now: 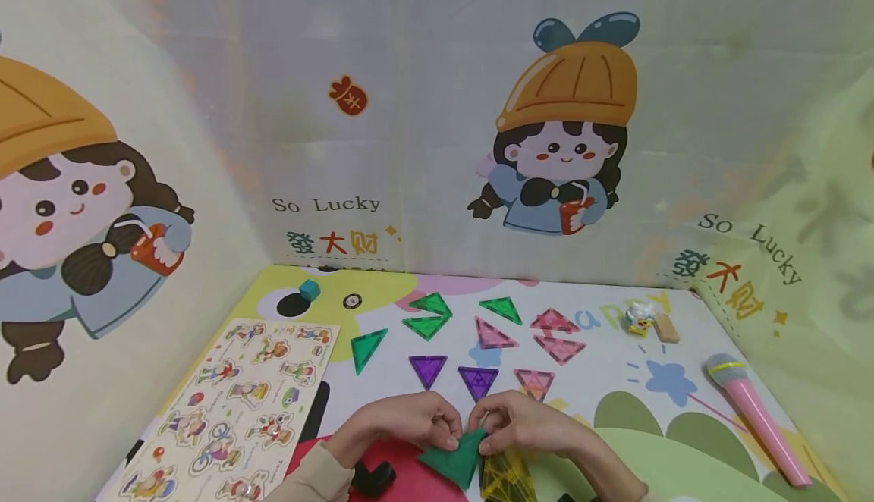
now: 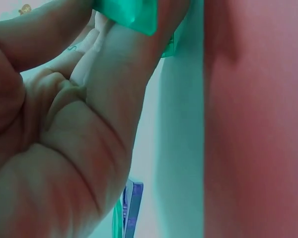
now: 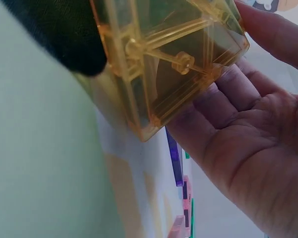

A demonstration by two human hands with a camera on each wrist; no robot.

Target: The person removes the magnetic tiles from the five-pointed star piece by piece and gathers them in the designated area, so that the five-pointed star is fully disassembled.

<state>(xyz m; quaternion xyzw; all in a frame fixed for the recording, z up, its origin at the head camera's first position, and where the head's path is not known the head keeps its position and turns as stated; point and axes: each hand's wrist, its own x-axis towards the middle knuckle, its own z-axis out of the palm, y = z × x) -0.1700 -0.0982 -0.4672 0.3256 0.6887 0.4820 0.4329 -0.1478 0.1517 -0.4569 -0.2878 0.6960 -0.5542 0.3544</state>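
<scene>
In the head view my left hand [image 1: 413, 422] pinches a green triangular magnetic tile [image 1: 456, 460] between thumb and fingers, near the front of the table. The left wrist view catches a glossy corner of that green tile [image 2: 134, 17] by the fingertips. Beside it, my right hand [image 1: 526, 422] grips a see-through yellow magnetic tile [image 1: 507, 479], whose ribbed frame fills the top of the right wrist view [image 3: 174, 64]. The two tiles are close together at the fingertips; whether they touch is unclear. Just beyond the hands lie two purple triangular tiles [image 1: 428, 371].
Loose green tiles [image 1: 369, 349] and pink tiles [image 1: 560, 348] lie farther back. A wooden picture puzzle board [image 1: 232, 403] is on the left, with a blue cube [image 1: 309, 290] behind it. To the right are a toy microphone [image 1: 761, 418], a small figurine [image 1: 639, 318] and a wooden block [image 1: 666, 328].
</scene>
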